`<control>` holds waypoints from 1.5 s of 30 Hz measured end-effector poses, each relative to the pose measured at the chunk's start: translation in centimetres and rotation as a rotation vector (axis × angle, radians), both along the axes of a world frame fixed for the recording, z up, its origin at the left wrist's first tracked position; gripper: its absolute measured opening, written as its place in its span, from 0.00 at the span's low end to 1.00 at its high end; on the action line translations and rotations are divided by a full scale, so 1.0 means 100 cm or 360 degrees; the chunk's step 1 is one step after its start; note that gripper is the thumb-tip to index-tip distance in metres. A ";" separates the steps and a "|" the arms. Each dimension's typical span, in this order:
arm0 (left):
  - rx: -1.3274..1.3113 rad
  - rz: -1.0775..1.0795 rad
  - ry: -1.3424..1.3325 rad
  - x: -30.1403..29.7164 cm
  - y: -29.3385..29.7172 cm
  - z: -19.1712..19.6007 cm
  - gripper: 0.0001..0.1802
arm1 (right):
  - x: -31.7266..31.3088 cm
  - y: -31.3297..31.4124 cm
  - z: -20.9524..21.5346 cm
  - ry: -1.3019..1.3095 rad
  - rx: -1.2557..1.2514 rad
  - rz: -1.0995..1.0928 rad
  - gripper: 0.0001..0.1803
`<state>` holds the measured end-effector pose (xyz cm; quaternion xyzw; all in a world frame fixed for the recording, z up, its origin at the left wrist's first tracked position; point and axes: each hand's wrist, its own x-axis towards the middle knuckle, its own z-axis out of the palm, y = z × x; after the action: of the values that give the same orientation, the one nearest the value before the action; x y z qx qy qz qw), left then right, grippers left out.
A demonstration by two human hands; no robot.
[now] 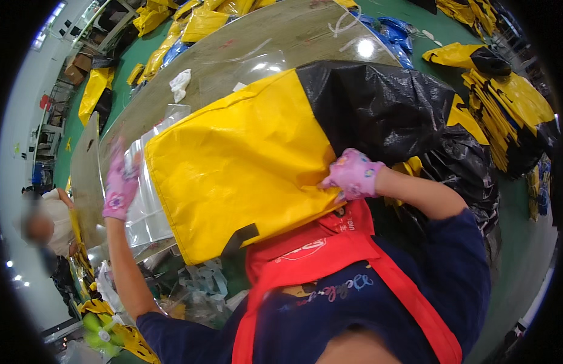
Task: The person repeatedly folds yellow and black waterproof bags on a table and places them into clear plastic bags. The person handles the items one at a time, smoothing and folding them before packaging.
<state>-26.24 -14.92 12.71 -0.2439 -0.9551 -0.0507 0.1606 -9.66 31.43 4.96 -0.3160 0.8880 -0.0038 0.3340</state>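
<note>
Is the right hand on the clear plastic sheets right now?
No, the right hand grips the edge of the yellow and black bag; the left hand is at the clear plastic sheets.

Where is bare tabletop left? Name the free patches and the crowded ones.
Free: the table beyond the yellow and black bag, between the white rag and white cord. Crowded: clear plastic sheets by the left hand; black folds past the right hand.

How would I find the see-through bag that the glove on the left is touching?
Start at the long grey worktable. The clear plastic bag lies beside the big yellow-and-black bag, under the left hand. Unlike its coloured neighbours, you can see through it.
</note>
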 end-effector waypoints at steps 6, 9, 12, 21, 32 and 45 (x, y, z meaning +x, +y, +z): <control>-0.0296 -0.0306 -0.0582 0.095 0.144 -0.139 0.45 | -0.012 0.022 0.097 0.1272 -0.0598 -0.0356 0.36; -0.0398 -0.0345 -0.0585 0.082 0.146 -0.138 0.48 | -0.018 0.100 -0.015 0.1480 0.0159 -0.0958 0.39; -0.0388 -0.0354 -0.0560 0.081 0.145 -0.140 0.46 | -0.013 0.102 -0.038 0.1353 0.0127 -0.0985 0.42; -0.0999 -0.0168 -0.1310 0.059 0.222 -0.022 0.43 | 0.089 0.042 -0.099 0.1836 -0.0683 -0.0368 0.25; -0.0257 -0.1552 -0.0281 0.052 0.321 -0.156 0.32 | -0.028 0.032 0.066 0.0831 -0.0441 -0.0273 0.06; 0.1301 -0.0252 -0.1394 0.117 0.011 -0.008 0.38 | -0.156 0.091 -0.017 0.0064 -0.0240 -0.0945 0.26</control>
<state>-14.52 -13.87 11.87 -0.1892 -0.8145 -0.5211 -0.1711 -25.30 40.52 3.31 -0.0666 0.9451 -0.1609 0.2764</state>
